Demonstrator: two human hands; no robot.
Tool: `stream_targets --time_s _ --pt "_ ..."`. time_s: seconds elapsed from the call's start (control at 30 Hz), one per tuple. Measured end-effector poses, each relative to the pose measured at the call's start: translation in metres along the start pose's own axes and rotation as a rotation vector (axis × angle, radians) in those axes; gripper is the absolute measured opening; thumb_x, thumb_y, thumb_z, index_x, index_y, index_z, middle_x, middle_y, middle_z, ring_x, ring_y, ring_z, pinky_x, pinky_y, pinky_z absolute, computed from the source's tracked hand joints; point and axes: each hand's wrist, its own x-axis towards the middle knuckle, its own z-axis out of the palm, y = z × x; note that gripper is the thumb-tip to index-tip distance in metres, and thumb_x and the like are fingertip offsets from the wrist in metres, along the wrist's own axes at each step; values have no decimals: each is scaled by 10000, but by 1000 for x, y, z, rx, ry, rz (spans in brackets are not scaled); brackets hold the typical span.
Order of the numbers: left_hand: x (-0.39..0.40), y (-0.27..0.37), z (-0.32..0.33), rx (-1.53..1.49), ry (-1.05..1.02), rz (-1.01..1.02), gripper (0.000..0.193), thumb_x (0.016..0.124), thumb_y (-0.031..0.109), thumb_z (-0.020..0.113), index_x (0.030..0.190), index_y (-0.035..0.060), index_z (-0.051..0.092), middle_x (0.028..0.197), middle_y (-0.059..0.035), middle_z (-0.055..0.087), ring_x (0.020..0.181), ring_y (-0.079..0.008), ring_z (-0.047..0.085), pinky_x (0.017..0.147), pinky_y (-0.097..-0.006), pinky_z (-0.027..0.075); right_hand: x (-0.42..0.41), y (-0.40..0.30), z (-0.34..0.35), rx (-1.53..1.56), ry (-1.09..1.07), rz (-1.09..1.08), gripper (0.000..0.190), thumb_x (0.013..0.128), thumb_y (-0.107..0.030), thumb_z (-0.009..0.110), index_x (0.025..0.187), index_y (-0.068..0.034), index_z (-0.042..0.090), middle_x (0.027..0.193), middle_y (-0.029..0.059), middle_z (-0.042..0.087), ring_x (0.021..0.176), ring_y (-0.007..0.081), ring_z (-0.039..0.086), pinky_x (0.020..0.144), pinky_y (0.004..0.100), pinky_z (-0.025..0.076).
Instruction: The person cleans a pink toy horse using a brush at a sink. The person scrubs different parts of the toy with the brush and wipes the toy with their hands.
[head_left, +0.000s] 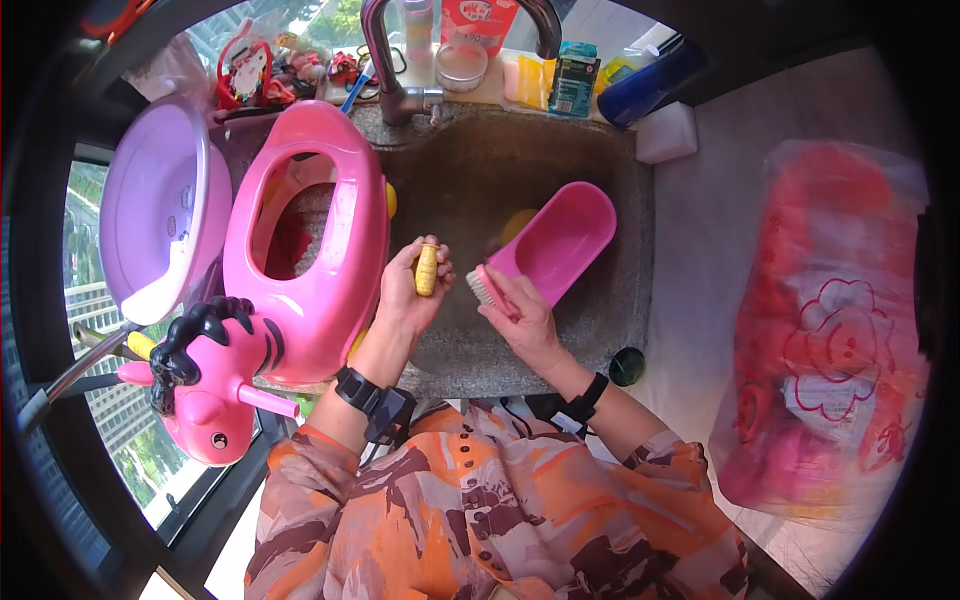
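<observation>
In my left hand (405, 289) lies a small yellow plastic handle grip (426, 271), held upright over the sink. My right hand (529, 319) holds a pink scrubbing brush (496, 292) with pale bristles turned towards the left hand. Brush and grip are apart. Behind the right hand, a deep pink plastic potty bowl (574, 236) rests slantwise in the stone sink (457, 169). To the left stands a pink horse-shaped child's potty seat (352, 262) with an oval opening. Its horse head (214, 405) has a black mane, a pink peg and a second yellow grip (140, 345).
A curved metal faucet (386, 75) rises at the sink's back. Left of the potty leans a purple basin (154, 217). A white sponge block (666, 133), blue bottle (651, 86) and dark green cup (627, 366) sit near the right rim. A filled plastic bag (832, 322) lies on the right counter.
</observation>
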Motion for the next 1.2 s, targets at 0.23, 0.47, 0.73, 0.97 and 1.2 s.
stream_targets --time_s 0.23,0.47,0.73,0.97,1.2 --pt "-25 -10 27 142 26 -38 201 1005 289 443 1001 101 517 797 -51 510 609 -138 428 521 -262 349 57 -31 4 453 29 223 424 850 -125 686 1241 -22 562 998 94 676 903 149 651 803 310 523" --pt "-40 -15 39 450 184 19 244 1009 311 437 1101 106 532 794 -21 536 547 -120 472 450 -239 345 66 -43 1 567 -291 328 305 815 -135 663 1087 -1 637 919 61 690 798 111 647 736 296 529" --pt "-48 -15 33 600 133 82 261 1018 354 422 1079 128 536 768 2 537 542 -77 452 423 -203 302 76 -63 -9 393 -421 336 284 791 -140 661 1028 16 656 845 42 696 746 115 656 700 280 532" --pt "-61 -3 41 596 22 -118 372 1029 477 394 1004 124 509 593 23 413 415 -49 283 384 -202 193 73 -64 -16 589 -442 467 145 817 -124 665 903 -10 640 747 7 644 594 54 573 525 215 455" --pt "-61 -6 39 524 42 -147 362 1039 447 383 1112 117 511 582 26 400 410 -45 268 379 -203 189 67 -53 -8 650 -418 470 156 821 -142 677 900 -13 638 704 -15 603 575 47 542 503 232 433"
